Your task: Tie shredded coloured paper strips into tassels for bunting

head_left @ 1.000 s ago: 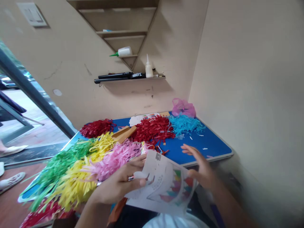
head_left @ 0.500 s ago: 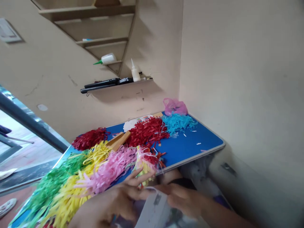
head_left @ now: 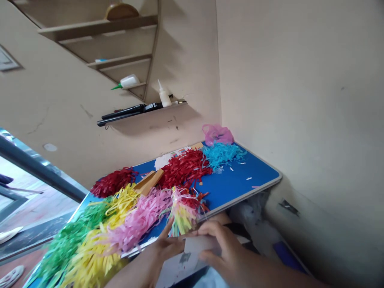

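Note:
Low in the view I hold a white piece of card or folded paper (head_left: 187, 260) with a small grey patch on it; its lower part runs out of the frame. My left hand (head_left: 168, 250) grips its left side, one finger pointing up and the others partly hidden behind the card. On the other side my right hand (head_left: 223, 246) is closed on it, thumb on the near face and fingers over the top. Just beyond the hands, a bundle of pink, yellow and green paper strips (head_left: 184, 214) lies at the table's near edge.
The blue table (head_left: 240, 188) bears heaps of pink (head_left: 141, 216), yellow (head_left: 96, 252), green (head_left: 75, 228), red (head_left: 186, 168) and light blue strips (head_left: 222, 155). A folded tan card (head_left: 149, 182) and a pink plastic bag (head_left: 217, 134) lie there too. Glue bottles (head_left: 164, 96) stand on the wall shelf.
The white card has tilted and shifted slightly left in my hands. My right fingers have moved up and over its top edge. The camera view has shifted a little.

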A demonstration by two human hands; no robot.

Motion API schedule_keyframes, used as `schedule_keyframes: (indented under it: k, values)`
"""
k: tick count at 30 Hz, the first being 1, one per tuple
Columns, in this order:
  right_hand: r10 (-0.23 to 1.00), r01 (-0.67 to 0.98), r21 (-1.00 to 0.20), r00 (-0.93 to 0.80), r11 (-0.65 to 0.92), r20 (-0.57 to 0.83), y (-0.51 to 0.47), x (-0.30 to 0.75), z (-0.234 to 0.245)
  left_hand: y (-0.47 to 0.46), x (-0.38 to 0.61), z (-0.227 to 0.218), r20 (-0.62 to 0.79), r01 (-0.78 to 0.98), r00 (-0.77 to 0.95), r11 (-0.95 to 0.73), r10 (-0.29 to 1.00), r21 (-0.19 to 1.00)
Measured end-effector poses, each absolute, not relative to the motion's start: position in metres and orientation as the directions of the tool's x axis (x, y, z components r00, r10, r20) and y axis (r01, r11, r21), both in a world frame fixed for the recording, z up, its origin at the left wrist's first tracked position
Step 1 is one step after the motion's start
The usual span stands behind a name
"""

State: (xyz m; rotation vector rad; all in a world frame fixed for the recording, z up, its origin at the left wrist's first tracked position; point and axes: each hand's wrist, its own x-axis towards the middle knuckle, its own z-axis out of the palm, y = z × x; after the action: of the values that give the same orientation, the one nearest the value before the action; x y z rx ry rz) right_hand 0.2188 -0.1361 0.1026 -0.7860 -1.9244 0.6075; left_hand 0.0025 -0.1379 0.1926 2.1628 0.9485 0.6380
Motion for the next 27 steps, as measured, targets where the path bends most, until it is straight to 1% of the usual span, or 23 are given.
schedule_keyframes:
  k: [2,5,6,7,8,9,10,11,12,14,15,18,20,23,27]
  values:
    - [0.734,0.256,-0.690,-0.289,0.678,0.614,-0.137,0.216,0.093,-0.139,0.000,0.193,0.166,0.419,0.601,-0.485,0.782,0.768]
    - [0.730,0.183,-0.710,-0.251,0.680,0.636,-0.132,0.216,0.085,-0.140,-0.013,0.198,0.157,0.403,0.563,-0.435,0.812,0.805]
    - [0.751,0.157,-0.737,-0.217,0.657,0.623,-0.129,0.217,0.084,-0.139,-0.017,0.198,0.171,0.405,0.521,-0.418,0.836,0.813]
    - [0.789,0.130,-0.780,-0.162,0.612,0.593,-0.124,0.220,0.084,-0.138,-0.020,0.196,0.220,0.397,0.443,-0.410,0.869,0.821]
    - [0.832,0.092,-0.828,-0.090,0.554,0.547,-0.120,0.223,0.083,-0.136,-0.021,0.190,0.313,0.367,0.307,-0.415,0.899,0.832]
    - [0.870,0.041,-0.869,-0.009,0.493,0.493,-0.115,0.226,0.083,-0.134,-0.017,0.181,0.426,0.319,0.118,-0.440,0.897,0.839]
    - [0.897,-0.024,-0.898,0.066,0.439,0.436,-0.111,0.229,0.083,-0.131,-0.010,0.169,0.509,0.262,-0.085,-0.474,0.856,0.841]
    - [0.914,-0.093,-0.913,0.127,0.397,0.384,-0.108,0.231,0.082,-0.128,0.001,0.154,0.558,0.197,-0.300,-0.522,0.774,0.830]
    - [0.923,-0.154,-0.916,0.170,0.371,0.345,-0.106,0.233,0.081,-0.124,0.014,0.136,0.558,0.170,-0.392,-0.538,0.731,0.825]
    - [0.924,-0.225,-0.907,0.235,0.355,0.303,-0.105,0.233,0.074,-0.119,0.044,0.101,0.495,0.168,-0.342,-0.466,0.799,0.868]
    - [0.925,-0.241,-0.908,0.255,0.342,0.281,-0.106,0.231,0.070,-0.117,0.057,0.085,0.500,0.222,-0.337,-0.448,0.798,0.866]
    - [0.934,-0.302,-0.912,0.305,0.278,0.184,-0.108,0.227,0.051,-0.116,0.078,0.054,0.537,0.445,-0.409,-0.352,0.738,0.824]
    - [0.932,-0.370,-0.894,0.339,0.255,0.125,-0.108,0.225,0.037,-0.119,0.079,0.045,0.592,0.524,-0.417,-0.350,0.690,0.777]
    - [0.925,-0.463,-0.849,0.371,0.256,0.076,-0.105,0.226,0.019,-0.126,0.073,0.040,0.677,0.536,-0.402,-0.441,0.617,0.720]
    - [0.933,-0.498,-0.821,0.340,0.281,0.114,-0.100,0.235,0.002,-0.132,0.074,0.041,0.686,0.454,-0.463,-0.515,0.561,0.727]
